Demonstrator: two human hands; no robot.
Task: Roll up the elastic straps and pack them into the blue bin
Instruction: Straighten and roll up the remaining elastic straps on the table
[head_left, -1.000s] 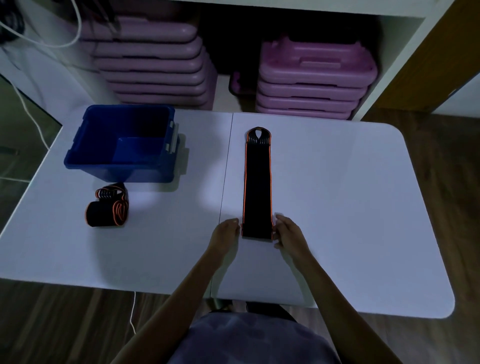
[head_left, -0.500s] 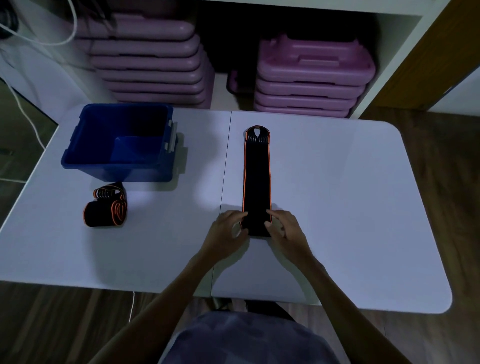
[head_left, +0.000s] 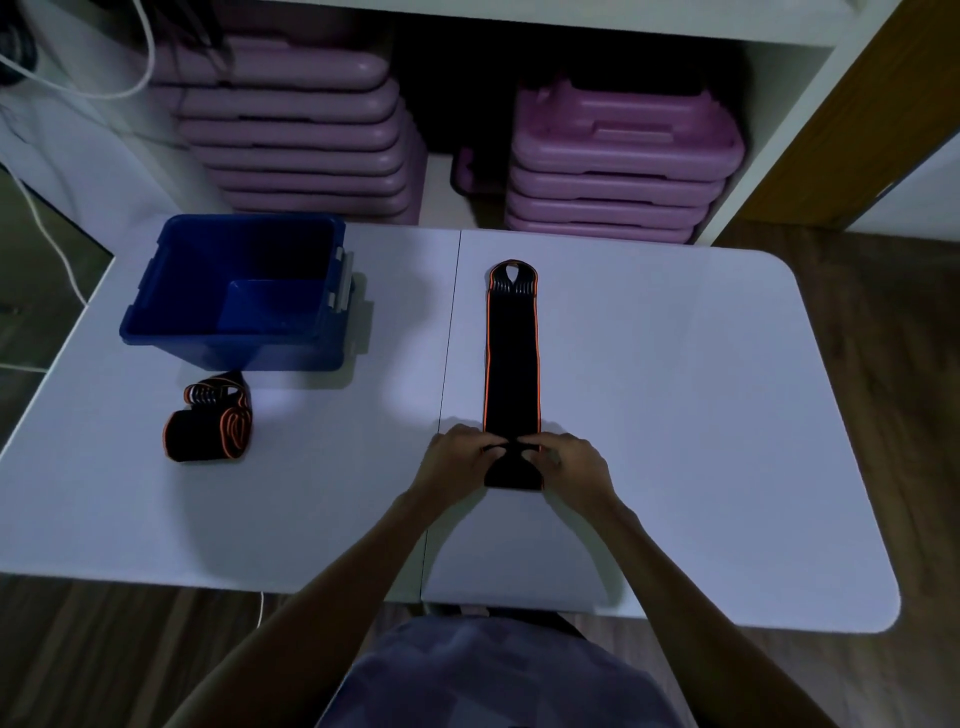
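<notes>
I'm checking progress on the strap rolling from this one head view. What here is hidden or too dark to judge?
- Near end of the flat strap: the left hand and right hand cover it, so how far it is rolled is unclear.
- Blue bin: its near-left floor is in shadow behind the wall.
- Rolled strap: dim light hides how tightly it is wound.

Black, orange-edged strap (head_left: 512, 364) lies flat, near end folded. Rolled strap (head_left: 210, 421) beside open blue bin (head_left: 156, 312).
</notes>
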